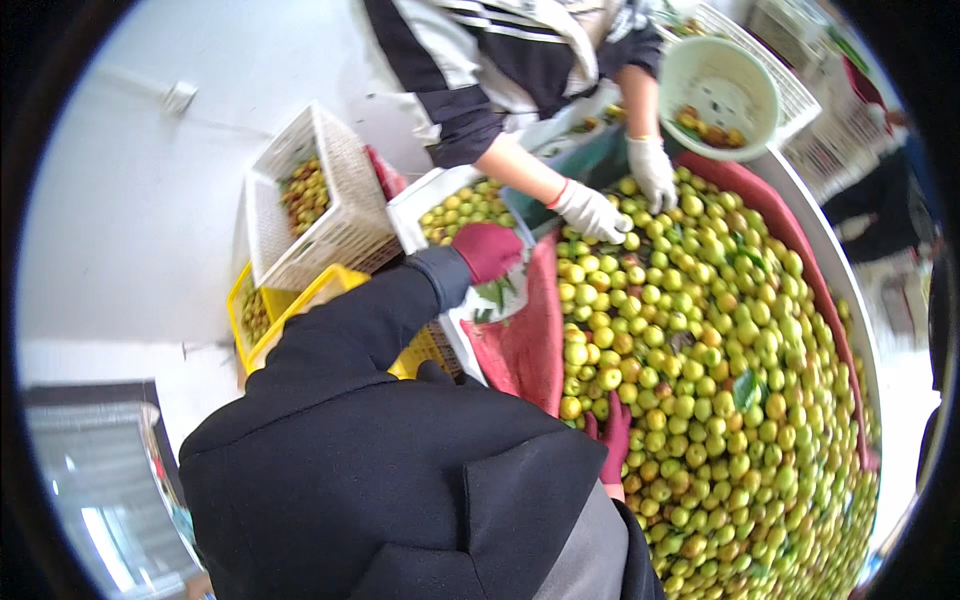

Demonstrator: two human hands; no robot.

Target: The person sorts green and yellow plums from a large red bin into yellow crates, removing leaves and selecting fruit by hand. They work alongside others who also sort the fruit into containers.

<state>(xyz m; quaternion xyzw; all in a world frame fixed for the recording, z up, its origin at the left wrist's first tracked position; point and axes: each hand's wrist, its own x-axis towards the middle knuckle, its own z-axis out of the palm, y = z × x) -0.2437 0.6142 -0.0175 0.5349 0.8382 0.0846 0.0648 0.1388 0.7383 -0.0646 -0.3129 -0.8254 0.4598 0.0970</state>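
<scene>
A large heap of small round green fruits, which look like fresh jujubes, fills the right side of the view, some with reddish-brown patches. My left hand, in a maroon glove, is curled above a white crate of similar fruits; its fingertips are hidden, so whether it holds anything cannot be told. At the heap's near left edge, my right hand, also maroon-gloved, touches fruits with its fingers spread. Red cloth lines the heap's edge between the hands. Green leaves lie among the fruits.
Across from me a co-worker's two white-gloved hands touch the heap. A pale green bucket holds a few brownish fruits. At left, a white plastic crate with fruits stands over a yellow crate. Another person is partly visible at far right.
</scene>
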